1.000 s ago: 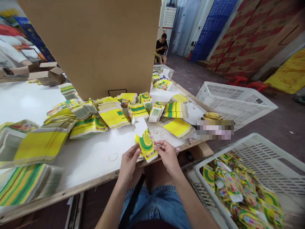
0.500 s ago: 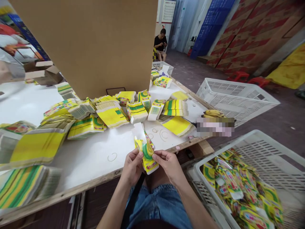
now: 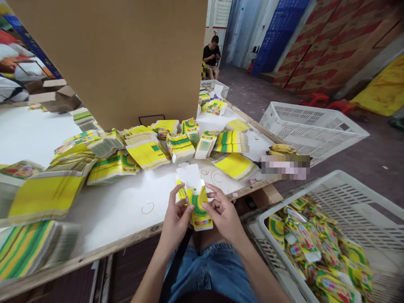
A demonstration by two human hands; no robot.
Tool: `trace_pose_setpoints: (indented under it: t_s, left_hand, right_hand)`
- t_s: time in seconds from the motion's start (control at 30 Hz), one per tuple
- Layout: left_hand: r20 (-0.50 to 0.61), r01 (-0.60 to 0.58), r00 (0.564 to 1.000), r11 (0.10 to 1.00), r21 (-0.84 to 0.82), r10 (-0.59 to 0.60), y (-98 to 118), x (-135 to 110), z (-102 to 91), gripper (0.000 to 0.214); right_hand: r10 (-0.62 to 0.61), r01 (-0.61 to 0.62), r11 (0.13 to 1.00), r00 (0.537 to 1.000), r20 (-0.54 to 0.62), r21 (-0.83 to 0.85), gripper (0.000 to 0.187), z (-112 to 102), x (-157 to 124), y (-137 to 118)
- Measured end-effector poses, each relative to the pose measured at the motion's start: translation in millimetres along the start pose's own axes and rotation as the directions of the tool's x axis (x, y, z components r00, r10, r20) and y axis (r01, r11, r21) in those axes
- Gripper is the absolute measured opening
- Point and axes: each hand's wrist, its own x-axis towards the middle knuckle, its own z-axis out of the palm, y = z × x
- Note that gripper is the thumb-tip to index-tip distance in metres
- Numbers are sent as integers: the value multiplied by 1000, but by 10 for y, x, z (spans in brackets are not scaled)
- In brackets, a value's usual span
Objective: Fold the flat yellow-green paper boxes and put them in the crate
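Between my two hands is a small yellow-and-green printed carton (image 3: 198, 204), partly unfolded, with a white flap sticking up at its far end. My left hand (image 3: 178, 214) pinches its left side, thumb on the printed face. On the right edge, my right hand (image 3: 222, 212) grips with thumb and fingers. The carton is over the near edge of the white table (image 3: 126, 206), above my lap. Beyond it lie stacks of flat yellow cartons (image 3: 147, 151), several of them fanned out or tilted.
A white plastic crate (image 3: 261, 219) at my right holds many yellow packets (image 3: 315, 248). Behind it is another white crate (image 3: 315, 122). Bananas (image 3: 282, 149) lie at the table's right edge. A large cardboard box (image 3: 132, 63) blocks the far view. A person (image 3: 211, 57) sits in the background.
The carton has turned so its printed face and white flap face me more, and it looks wider. My left fingers have shifted up along its left side; both hands still hold it.
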Motion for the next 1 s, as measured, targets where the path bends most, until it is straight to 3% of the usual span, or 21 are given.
trace_pose_setpoints:
  t_s: [0.17,0.37,0.47,0.53,0.63,0.73,0.83,0.93,1.0]
  left_hand:
    - [115,37,993,999,-30,-33,58,-24,-48,53]
    - [243,132,965,982,-138,-95,38,-77,-70,41]
    - [271,124,959,981,-150,-79,-10,-90,-45,42]
    - [265,123,961,982,-142,-82,-21,-92,-25,58]
    - [252,136,962,984,-111,-104,-21,-83,-13,73]
    - [207,117,973,992,-54,-103,-42,-65,-27,58]
    - [137,83,987,995,50,-89,-83,-46,-38,52]
    - [151,51,986,993,111,-67,-101,-41,-23,54]
    - [197,42,978,993,112,-64,-96,-46,-10,53]
  right_hand:
    - [-20,5,994,991,131,112,42,-111,39,-97]
    - [8,-1,1000,956,292,-24,23,-283,44,-244]
    - [-44,76,991,963,264,-112,15,-322,46,-248]
    - [-94,129,979,973,209,-159,18,-311,38,-209]
    - [-100,109,989,991,94,-98,14,-278,17,-138]
    - [-95,95,995,995,15,-21,28,-289,8,-126]
    - [-138,142,978,990,41,-155,26,-343,17,-174]
    - [18,13,966,993,119,-258,26,-364,22,-204]
    - [107,-55,946,983,149,-319,37,-344,23,-200]
